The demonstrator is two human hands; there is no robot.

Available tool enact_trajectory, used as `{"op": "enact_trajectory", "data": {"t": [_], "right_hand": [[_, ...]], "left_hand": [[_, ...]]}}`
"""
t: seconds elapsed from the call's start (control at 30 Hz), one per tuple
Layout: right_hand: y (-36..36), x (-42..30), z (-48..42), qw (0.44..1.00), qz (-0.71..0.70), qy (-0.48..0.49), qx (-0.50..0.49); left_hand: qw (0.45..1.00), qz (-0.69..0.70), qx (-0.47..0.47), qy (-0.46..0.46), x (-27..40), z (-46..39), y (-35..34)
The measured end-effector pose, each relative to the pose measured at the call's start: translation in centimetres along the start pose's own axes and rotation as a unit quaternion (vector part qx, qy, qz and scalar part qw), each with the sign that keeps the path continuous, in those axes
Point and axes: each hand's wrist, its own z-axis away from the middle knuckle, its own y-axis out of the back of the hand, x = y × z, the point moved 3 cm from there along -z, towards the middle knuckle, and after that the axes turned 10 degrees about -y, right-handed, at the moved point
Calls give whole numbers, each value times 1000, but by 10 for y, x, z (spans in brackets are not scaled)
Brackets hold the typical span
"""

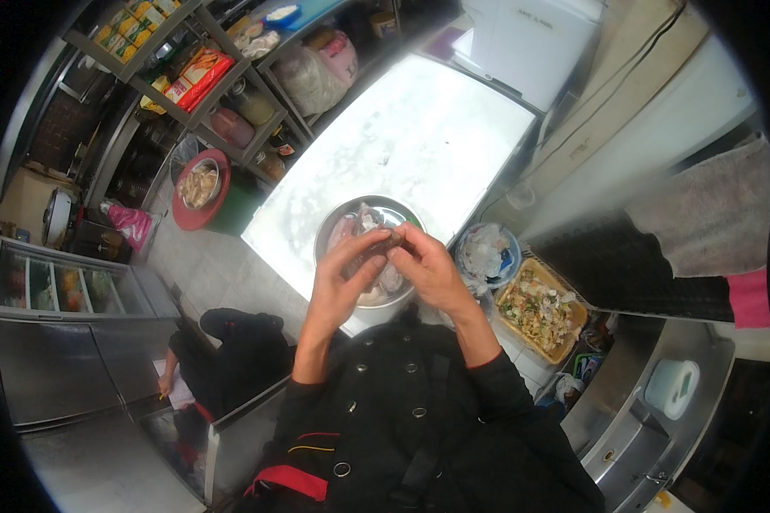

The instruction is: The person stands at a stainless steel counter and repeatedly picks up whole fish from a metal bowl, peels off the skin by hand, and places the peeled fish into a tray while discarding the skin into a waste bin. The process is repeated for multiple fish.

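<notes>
My left hand (pixel 344 280) and my right hand (pixel 430 265) meet above a round metal bowl (pixel 321 224) near the end of a white table. Between their fingers both hold one small, dark, soft piece of raw seafood (pixel 390 240), perhaps squid; my fingers cover much of it. Several pale and pinkish raw pieces (pixel 344 231) lie in the bowl below, partly hidden by my hands.
The white table top (pixel 410 134) stretches ahead. At right stand a basin with plastic bags (pixel 487 250) and a yellow crate of food scraps (pixel 542 311). At left, a bowl of pale pieces (pixel 199 185) sits on a red lid (pixel 189 218). A person (pixel 237 359) crouches at lower left by an open fridge.
</notes>
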Motion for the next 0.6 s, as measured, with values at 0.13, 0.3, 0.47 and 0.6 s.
{"op": "enact_trajectory", "data": {"t": [0.13, 0.3, 0.47, 0.6], "right_hand": [[0, 1, -2, 999, 15, 21, 21], [-1, -2, -2, 998, 39, 36, 31], [4, 8, -3, 999, -28, -21, 22], [9, 8, 0, 991, -129, -24, -10]], "left_hand": [[998, 31, 29, 40, 3, 0, -4], [1000, -19, 11, 8, 0, 1, -5], [1000, -25, -11, -1, 4, 0, -10], [999, 6, 32, 39, 4, 1, -9]]}}
